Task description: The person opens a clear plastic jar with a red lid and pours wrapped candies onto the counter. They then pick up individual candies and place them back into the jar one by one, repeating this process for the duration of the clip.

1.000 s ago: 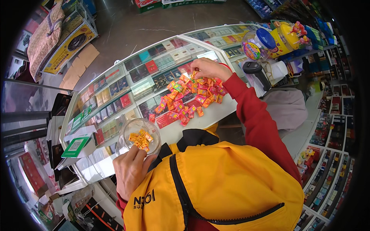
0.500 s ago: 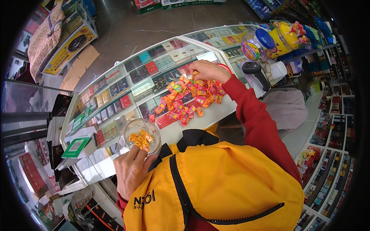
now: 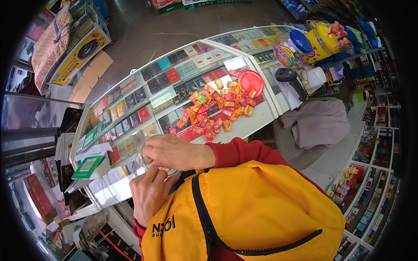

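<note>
Lit fairly bright and even, pale glare on the counter [image 3: 162, 101], dull sheen on the floor [image 3: 130, 37]. Curves shelves [image 3: 375, 209] toward a dark, softened rim; reads crisp at centre.

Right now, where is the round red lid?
In the head view, the round red lid lies right of centre on the glass counter, at the upper right edge of the wrapped candies.

Candies [image 3: 229, 104] lie on the counter [image 3: 254, 122] beside the lid [image 3: 251, 82].
</note>
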`<action>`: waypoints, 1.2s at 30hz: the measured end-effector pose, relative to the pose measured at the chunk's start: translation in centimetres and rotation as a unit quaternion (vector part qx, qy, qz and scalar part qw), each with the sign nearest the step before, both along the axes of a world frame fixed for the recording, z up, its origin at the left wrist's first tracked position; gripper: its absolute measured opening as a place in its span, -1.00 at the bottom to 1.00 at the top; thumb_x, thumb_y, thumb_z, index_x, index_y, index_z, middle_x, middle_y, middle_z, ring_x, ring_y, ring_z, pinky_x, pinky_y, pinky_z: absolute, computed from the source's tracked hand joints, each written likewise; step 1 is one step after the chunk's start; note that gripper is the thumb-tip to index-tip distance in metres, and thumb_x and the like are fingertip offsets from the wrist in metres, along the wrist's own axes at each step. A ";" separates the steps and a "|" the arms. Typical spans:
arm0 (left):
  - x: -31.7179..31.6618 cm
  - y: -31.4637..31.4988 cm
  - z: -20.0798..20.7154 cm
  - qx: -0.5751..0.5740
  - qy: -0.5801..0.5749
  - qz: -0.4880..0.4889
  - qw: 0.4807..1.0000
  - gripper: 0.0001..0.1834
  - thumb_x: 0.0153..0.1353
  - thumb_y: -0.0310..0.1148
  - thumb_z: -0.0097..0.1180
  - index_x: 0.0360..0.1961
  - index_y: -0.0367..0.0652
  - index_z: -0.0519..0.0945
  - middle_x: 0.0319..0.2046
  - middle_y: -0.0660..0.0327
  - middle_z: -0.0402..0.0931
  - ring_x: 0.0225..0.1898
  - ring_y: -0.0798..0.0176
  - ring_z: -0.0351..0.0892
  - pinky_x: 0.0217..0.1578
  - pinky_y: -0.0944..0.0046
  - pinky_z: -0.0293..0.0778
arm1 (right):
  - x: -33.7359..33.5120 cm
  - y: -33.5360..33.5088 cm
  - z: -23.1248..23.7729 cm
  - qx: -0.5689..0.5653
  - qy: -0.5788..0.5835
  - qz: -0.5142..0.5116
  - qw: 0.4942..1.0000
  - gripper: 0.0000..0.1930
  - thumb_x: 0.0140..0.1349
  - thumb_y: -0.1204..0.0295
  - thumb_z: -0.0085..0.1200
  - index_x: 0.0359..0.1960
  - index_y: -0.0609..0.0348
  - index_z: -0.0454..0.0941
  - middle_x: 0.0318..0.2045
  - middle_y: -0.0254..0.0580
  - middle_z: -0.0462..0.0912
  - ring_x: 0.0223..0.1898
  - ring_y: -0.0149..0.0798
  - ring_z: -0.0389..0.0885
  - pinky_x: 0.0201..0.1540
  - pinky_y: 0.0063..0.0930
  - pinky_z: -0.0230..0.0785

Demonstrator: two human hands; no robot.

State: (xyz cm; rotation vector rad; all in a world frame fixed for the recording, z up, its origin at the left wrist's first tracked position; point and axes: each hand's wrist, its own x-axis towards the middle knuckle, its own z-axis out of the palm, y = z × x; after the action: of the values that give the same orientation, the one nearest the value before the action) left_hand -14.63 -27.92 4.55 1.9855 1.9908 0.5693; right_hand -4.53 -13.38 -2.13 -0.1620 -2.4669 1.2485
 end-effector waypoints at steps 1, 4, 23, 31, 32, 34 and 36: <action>-0.1 -0.1 0.1 -0.002 0.002 0.001 1.000 -0.67 -0.01 -0.36 0.55 -0.45 -0.22 0.56 -0.47 0.15 0.49 -0.56 0.02 0.58 -0.55 0.07 0.40 | 0.0 -0.2 -0.4 0.009 0.023 0.006 1.000 -0.77 0.24 0.39 0.31 -0.19 0.26 0.58 -0.19 -0.08 0.61 -0.12 0.01 0.67 -0.08 -0.16 0.55; -0.3 -0.2 0.2 -0.008 0.004 0.003 1.000 -0.67 -0.01 -0.36 0.55 -0.46 -0.22 0.56 -0.49 0.16 0.48 -0.55 0.02 0.58 -0.55 0.07 0.40 | 1.2 1.3 -1.3 0.037 0.071 -0.002 0.997 -0.77 0.28 0.38 0.30 -0.15 0.28 0.60 -0.20 -0.09 0.62 -0.14 -0.01 0.68 -0.11 -0.17 0.56; -0.4 0.3 0.4 -0.031 0.004 0.013 0.999 -0.63 -0.01 -0.34 0.57 -0.53 -0.21 0.52 -0.53 0.16 0.44 -0.58 0.05 0.56 -0.55 0.08 0.39 | 12.6 6.0 -8.1 0.103 -0.098 -0.346 0.927 -0.68 0.29 0.51 0.28 0.06 0.31 0.63 -0.04 0.01 0.60 0.05 0.07 0.54 0.14 -0.08 0.45; -0.4 0.7 0.2 -0.025 0.002 0.005 1.000 -0.64 -0.02 -0.35 0.58 -0.51 -0.21 0.53 -0.52 0.15 0.44 -0.57 0.03 0.57 -0.55 0.07 0.39 | 15.5 6.4 -7.7 0.193 -0.145 -0.403 0.883 -0.71 0.28 0.56 0.27 0.03 0.31 0.66 0.01 -0.04 0.62 0.05 0.03 0.57 0.14 -0.15 0.48; -0.4 0.7 0.2 -0.025 0.002 0.005 1.000 -0.64 -0.02 -0.35 0.58 -0.51 -0.21 0.53 -0.52 0.15 0.44 -0.56 0.03 0.57 -0.55 0.07 0.39 | 15.6 6.3 -7.7 0.182 -0.129 -0.388 0.894 -0.72 0.25 0.57 0.28 0.00 0.30 0.66 -0.01 -0.06 0.61 0.03 0.03 0.56 0.11 -0.15 0.48; -0.4 0.6 0.2 -0.025 0.002 0.005 1.000 -0.63 -0.02 -0.35 0.58 -0.51 -0.21 0.53 -0.52 0.15 0.44 -0.56 0.03 0.57 -0.55 0.07 0.39 | 15.9 6.5 -7.8 0.157 -0.109 -0.371 0.909 -0.74 0.22 0.57 0.30 -0.04 0.29 0.67 -0.04 -0.07 0.60 0.00 0.02 0.54 0.07 -0.16 0.49; -0.3 0.6 0.3 -0.027 0.002 0.007 1.000 -0.63 -0.02 -0.35 0.58 -0.51 -0.21 0.53 -0.52 0.15 0.44 -0.56 0.03 0.57 -0.55 0.07 0.39 | 16.1 7.6 -7.8 0.132 -0.107 -0.368 0.914 -0.76 0.20 0.57 0.31 -0.08 0.28 0.69 -0.07 -0.09 0.60 -0.03 0.02 0.54 0.04 -0.16 0.49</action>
State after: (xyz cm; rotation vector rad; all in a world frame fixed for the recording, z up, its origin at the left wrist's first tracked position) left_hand -14.98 -27.31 4.80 1.9435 2.0021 0.5094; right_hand 11.61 -5.82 -9.91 -1.0847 -2.3393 0.5861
